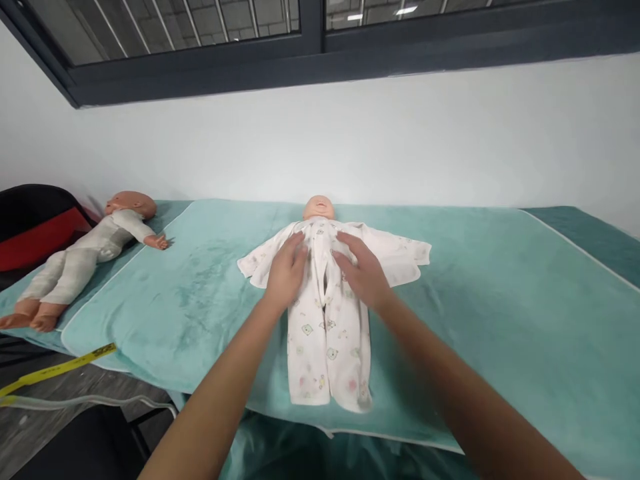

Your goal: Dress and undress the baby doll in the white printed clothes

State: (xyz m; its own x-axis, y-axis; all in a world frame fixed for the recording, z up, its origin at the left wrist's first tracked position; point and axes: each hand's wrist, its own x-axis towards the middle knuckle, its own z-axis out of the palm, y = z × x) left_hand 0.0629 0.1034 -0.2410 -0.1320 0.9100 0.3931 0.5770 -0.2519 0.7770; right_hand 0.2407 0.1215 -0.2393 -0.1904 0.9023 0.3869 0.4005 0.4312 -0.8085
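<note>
doll [319, 207], white printed romper [327, 333], lying face-up

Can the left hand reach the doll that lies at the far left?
Probably yes, with a stretch. The left hand rests flat on the romper, holding nothing, and only bare green mat lies between it and the left doll. Nothing stands in the way.

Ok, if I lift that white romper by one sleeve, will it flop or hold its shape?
Probably flops: the sleeves of the romper lie flat and wrinkled on the blanket. Likely light; the cloth looks thin. The doll in it would add weight, though.
</note>
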